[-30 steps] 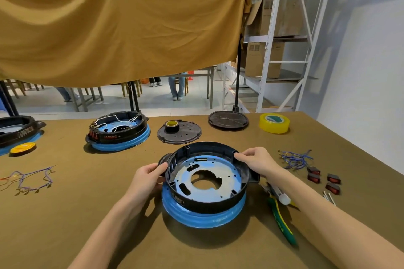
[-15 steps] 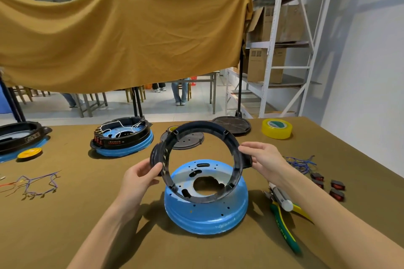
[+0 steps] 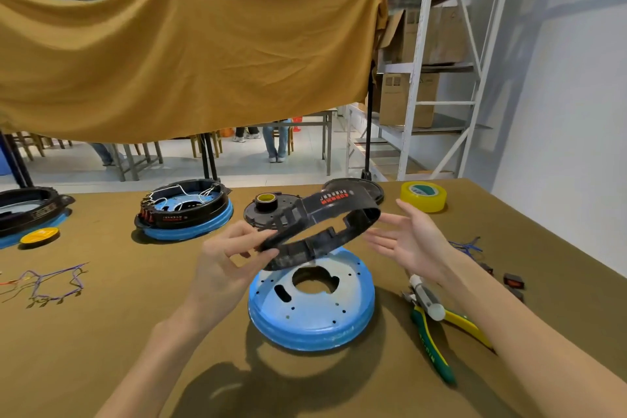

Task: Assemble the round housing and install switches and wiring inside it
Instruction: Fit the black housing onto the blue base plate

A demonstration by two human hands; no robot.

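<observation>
A brown-covered workbench [image 3: 101, 332] is filling the foreground under a hanging mustard cloth. The left hand [image 3: 222, 261] is pinching the black housing ring [image 3: 319, 227] at its nine o'clock edge, tilted above the blue base plate [image 3: 312, 302]. The right hand [image 3: 412, 241] is waiting, fingers spread, at three o'clock, apparently not touching. The ring looks light and stiff; opposite rim edges seem the best holds.

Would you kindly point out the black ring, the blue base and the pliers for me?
black ring [image 3: 339, 210]: head view, on its outer wall by the red label.
blue base [image 3: 315, 310]: head view, on its flat top face.
pliers [image 3: 432, 355]: head view, on the green handle.
</observation>
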